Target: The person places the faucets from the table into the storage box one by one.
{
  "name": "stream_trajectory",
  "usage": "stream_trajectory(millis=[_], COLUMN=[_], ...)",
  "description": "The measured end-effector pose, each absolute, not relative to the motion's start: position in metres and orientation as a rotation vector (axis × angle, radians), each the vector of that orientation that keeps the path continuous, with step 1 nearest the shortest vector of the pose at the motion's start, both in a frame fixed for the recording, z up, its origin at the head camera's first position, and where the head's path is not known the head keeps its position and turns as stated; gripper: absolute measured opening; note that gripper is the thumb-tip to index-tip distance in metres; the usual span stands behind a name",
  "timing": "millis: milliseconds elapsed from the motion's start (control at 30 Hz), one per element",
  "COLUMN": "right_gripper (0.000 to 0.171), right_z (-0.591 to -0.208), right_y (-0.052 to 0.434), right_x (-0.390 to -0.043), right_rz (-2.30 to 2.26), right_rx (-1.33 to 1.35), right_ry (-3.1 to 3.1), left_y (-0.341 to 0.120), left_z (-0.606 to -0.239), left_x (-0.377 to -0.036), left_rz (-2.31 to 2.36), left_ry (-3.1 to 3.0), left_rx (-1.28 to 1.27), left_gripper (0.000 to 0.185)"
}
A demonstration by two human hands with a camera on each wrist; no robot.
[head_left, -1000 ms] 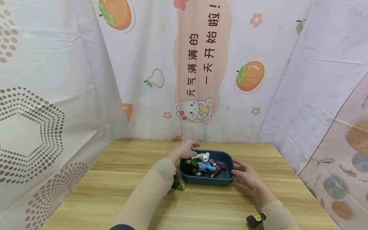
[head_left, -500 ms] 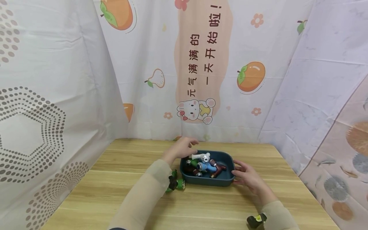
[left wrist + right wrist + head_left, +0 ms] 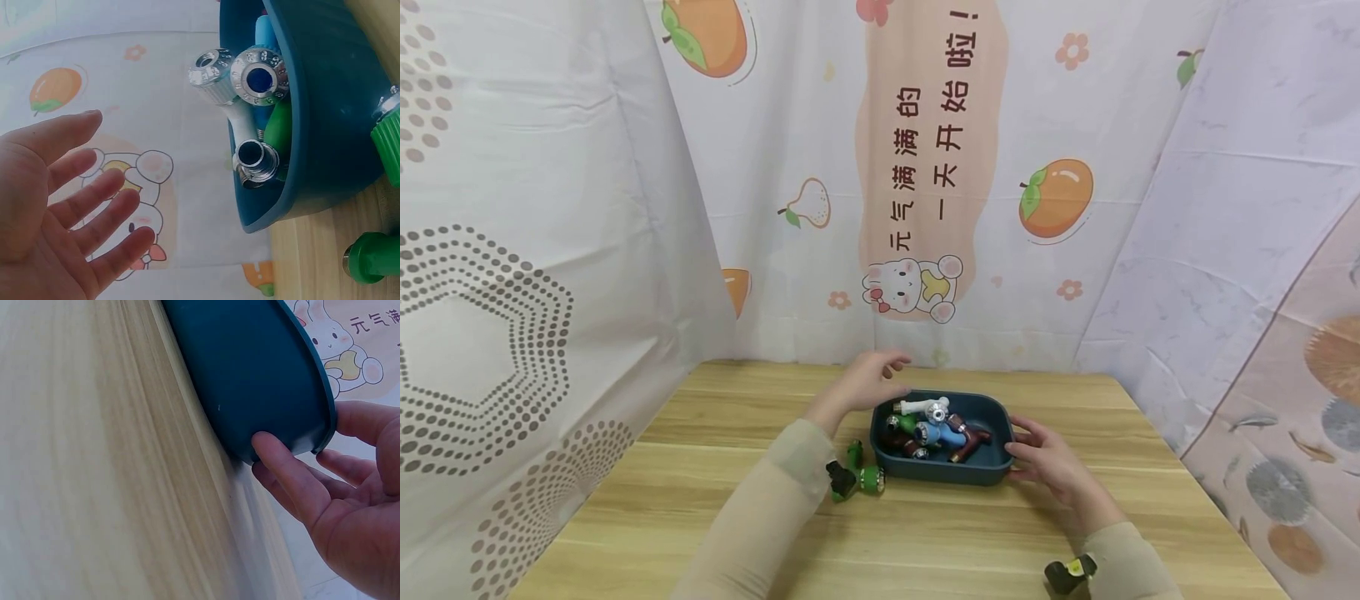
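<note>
Since a second earlier, the left hand (image 3: 868, 382) had lifted clear of the tub's far left corner and drawn back a little, uncovering the green fitting (image 3: 857, 479) on the table (image 3: 647, 492) near its forearm. Its fingers (image 3: 94, 219) were spread and relaxed, holding nothing, just left of and above the white pipe fitting (image 3: 921, 407) that topped the pile. The blue tub (image 3: 955, 475) sat between the two hands, with the heap of coloured fittings inside it. The right hand (image 3: 1045, 462) rested against the tub's right end, thumb (image 3: 287, 469) pressed to the outer wall and the other fingers loosely extended past the rim, bracing rather than clutching. By the look of it, the step in hand was picking fittings out one at a time while the tub was steadied; the next move would call for the left fingers to come down over the white fitting and close round its stem without snagging the neighbouring pieces.
</note>
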State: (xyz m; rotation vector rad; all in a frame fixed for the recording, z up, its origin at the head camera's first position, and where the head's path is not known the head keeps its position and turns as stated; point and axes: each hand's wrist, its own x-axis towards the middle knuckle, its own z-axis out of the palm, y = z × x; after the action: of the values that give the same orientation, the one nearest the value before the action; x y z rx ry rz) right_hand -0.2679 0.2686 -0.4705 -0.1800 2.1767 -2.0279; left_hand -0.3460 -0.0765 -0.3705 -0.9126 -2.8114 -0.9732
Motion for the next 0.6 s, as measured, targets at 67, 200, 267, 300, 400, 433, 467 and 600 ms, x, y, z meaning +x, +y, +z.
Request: stream_trajectory(millis=[67,200,267,300,400,433,467,600], right_gripper=[0.068,0.068,0.068,0.068,0.068,0.068,0.068,0.068], right_z=[-0.47,-0.47,-0.47,-0.47,-0.471,-0.471,-0.471,-0.471], right_y=[0.269,0.268,0.269,0.269,0.269,0.269,0.269,0.269], right_x=[-0.268,-0.268,-0.267,-0.267,-0.268,-0.268,-0.268,-0.268], right_rz=[-2.027,-2.026,-2.026,-2.025,-2.023,-2.022,-2.023,-2.015], right_rx=[-0.179,-0.183,-0.184,-0.184,-0.185,-0.185,-0.184,-0.189], right_ry=[2.179,2.179,2.177,2.178,2.176,2.176,2.175,2.176], left_y=[-0.078,-0.083,-0.085,-0.086,-0.09,-0.092,-0.093,-0.099], left_z=[-0.37,-0.37,-0.37,-0.371,-0.371,-0.372,-0.372,-0.373], left_x=[-0.345,-0.342,-0.341,-0.34,-0.336,-0.335,-0.334,-0.33], left_rz=[-0.97,-0.986,-1.001,-1.013,-1.034,-1.035,-1.032,-1.039], left_ry=[-2.804,-2.783,-2.776,-2.774,-2.767,-2.764,-2.765,-2.755], left_rx=[-0.908,-0.899,-0.898,-0.899,-0.901,-0.9,-0.893,-0.858], left_gripper=[0.052,0.053,0.053,0.053,0.054,0.054,0.054,0.056])
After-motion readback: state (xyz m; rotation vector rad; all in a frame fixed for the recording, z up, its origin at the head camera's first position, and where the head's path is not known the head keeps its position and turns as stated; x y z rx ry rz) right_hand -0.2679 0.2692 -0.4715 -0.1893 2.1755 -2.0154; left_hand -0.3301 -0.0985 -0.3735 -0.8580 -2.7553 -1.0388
